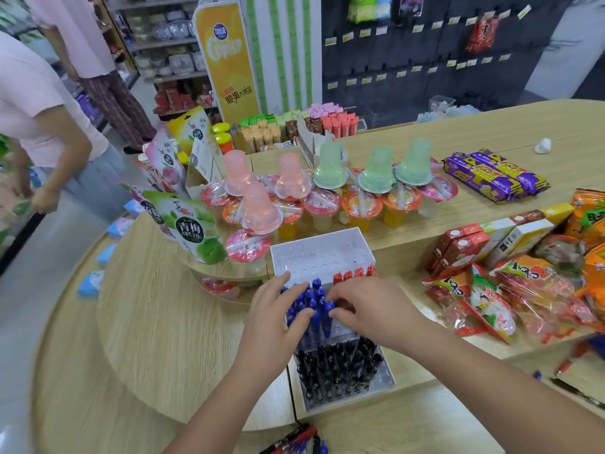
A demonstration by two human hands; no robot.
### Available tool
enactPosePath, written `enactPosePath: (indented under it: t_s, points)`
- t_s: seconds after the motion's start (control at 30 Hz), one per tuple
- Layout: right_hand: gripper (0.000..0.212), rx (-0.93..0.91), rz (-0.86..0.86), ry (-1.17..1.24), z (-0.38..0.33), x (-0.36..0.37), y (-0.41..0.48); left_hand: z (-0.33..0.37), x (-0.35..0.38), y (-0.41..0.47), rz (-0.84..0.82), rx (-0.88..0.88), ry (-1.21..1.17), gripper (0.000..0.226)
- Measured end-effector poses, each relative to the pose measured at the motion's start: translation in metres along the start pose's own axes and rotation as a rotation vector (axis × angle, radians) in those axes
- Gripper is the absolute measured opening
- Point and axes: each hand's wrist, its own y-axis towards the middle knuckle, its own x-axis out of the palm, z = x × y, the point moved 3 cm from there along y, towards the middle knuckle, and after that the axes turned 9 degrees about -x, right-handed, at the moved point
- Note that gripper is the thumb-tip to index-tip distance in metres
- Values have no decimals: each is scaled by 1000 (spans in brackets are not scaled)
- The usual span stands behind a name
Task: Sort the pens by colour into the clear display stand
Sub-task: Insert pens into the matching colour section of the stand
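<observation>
Hiding most blue pens (315,286) in the stand (322,249).
Left hand (278,317) lies spread; right hand (371,309) curls, grip unclear.

A shop: stocked shelves (170,57), price-tagged pegboard (425,60), snack packets (494,175)

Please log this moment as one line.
left hand: rests on blue pens | right hand: pinches one | clear display stand: black pens, red pens

Bare left grip (275,319), bare right grip (370,309), slim wrists (422,342), forearms (226,407) uncovered, sleeveless in view
</observation>
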Motion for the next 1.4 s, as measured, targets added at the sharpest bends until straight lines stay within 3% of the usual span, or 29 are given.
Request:
enactPosePath:
  t_s: [0.47,0.6,0.7,0.8,0.9,1.03,1.13,1.2,1.3,1.4]
  points:
    - [20,68,37,-250,-22,13,-1,-5,2,-13,-69,-18,-29,60]
    - [18,46,242,-277,-20,19,-20,-10,-1,-27,-52,-82,-151,65]
    - [13,7,493,-178,-20,20,-55,-28,-1,-46,-4,-202,-236,62]
    - [17,117,583,-46,-20,42,-101,-64,11,-76,97,-307,-281,52]
    - [22,253,457,102,-21,98,-142,-98,34,-113,162,-347,-239,41]
    - [14,440,189,293,-29,192,-177,-137,82,-170,108,-398,-174,26]
    - [6,527,-4,378,-34,261,-184,-165,119,-198,18,-479,-141,28]
    - [12,555,-111,402,-38,300,-183,-187,145,-213,-51,-545,-94,22]
    - [21,648,-192,403,-39,348,-178,-213,180,-226,-198,-650,36,14]
    - [26,734,-242,376,-39,382,-171,-221,207,-234,-320,-699,181,19]
